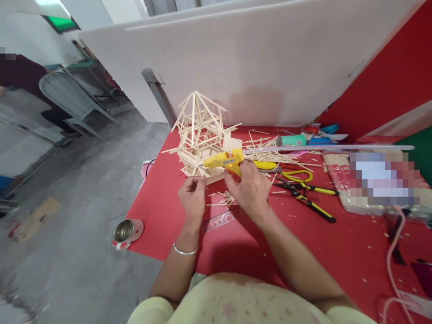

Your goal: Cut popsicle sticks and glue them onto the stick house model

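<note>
My right hand is wrapped round a yellow hot glue gun, its nozzle aimed left. A long translucent glue stick runs from the gun's back end far to the right. My left hand is closed in a pinch just below the nozzle; whatever is between its fingertips is too small to make out. Behind both hands stands a house-like model of thin wooden sticks with a pointed open frame on top. The gun and my hands hide part of its base.
Loose sticks, yellow-handled scissors, cutting pliers and a clear ruler lie on the red table. A metal mug stands at its left edge. A white board rises behind. A person is near a chair.
</note>
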The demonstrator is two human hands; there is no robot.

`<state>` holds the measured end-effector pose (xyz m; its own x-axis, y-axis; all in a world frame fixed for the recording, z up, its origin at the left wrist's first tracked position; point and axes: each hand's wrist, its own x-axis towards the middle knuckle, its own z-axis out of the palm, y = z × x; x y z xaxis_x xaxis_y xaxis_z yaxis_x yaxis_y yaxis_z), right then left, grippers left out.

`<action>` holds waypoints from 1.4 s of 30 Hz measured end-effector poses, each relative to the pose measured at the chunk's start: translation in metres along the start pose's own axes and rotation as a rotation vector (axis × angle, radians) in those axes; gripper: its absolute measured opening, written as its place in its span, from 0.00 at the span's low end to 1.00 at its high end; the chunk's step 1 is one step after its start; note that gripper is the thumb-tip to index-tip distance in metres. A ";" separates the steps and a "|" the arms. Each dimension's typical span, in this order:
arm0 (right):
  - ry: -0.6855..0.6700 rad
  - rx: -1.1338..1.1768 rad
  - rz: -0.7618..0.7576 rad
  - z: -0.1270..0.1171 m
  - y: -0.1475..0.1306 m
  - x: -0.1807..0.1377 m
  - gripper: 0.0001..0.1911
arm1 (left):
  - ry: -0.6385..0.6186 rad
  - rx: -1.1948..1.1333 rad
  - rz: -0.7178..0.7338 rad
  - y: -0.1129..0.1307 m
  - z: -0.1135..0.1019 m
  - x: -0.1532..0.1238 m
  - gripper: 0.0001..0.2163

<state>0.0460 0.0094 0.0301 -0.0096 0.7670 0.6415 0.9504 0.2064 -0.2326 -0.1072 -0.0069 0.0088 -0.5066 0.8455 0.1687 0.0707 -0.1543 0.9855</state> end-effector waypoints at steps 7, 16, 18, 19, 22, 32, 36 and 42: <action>-0.017 0.000 0.006 0.001 0.000 0.000 0.21 | 0.003 -0.052 -0.018 0.000 0.001 0.000 0.13; -0.036 0.008 0.011 0.000 -0.001 0.000 0.21 | 0.001 -0.063 -0.016 -0.001 0.002 0.002 0.15; -0.026 0.007 0.006 0.000 0.000 0.000 0.21 | -0.002 -0.068 -0.019 -0.001 0.002 0.002 0.15; -0.022 0.005 0.005 0.001 0.000 0.000 0.21 | -0.004 -0.067 -0.022 -0.001 0.002 0.002 0.15; -0.027 0.002 0.009 0.001 0.000 0.000 0.22 | -0.004 -0.064 -0.030 -0.002 0.002 0.001 0.16; -0.026 -0.018 0.007 0.000 0.001 0.000 0.23 | -0.028 -0.185 -0.102 -0.005 -0.001 -0.001 0.14; -0.046 0.005 0.013 0.000 0.001 0.000 0.22 | -0.031 -0.087 -0.056 -0.007 -0.002 -0.001 0.11; -0.036 0.004 0.008 0.000 0.002 -0.001 0.22 | 0.016 0.042 0.035 -0.007 -0.002 -0.001 0.09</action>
<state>0.0475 0.0089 0.0291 -0.0131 0.7899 0.6132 0.9492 0.2027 -0.2408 -0.1085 -0.0078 0.0019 -0.5167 0.8317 0.2034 0.1248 -0.1619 0.9789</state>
